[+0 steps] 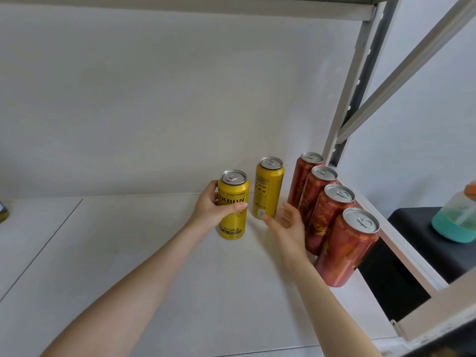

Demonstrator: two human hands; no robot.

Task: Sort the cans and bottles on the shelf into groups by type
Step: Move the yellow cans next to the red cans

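My left hand is wrapped around a yellow can that stands upright on the white shelf. A second yellow can stands just behind and to its right. My right hand hovers open, fingers spread, between that second yellow can and a row of several red cans. The red cans line the shelf's right edge, from the back wall toward the front.
The shelf's white metal upright and diagonal brace rise on the right. Beyond them a teal-based jug sits on a black surface. A dark object peeks in at the far left edge.
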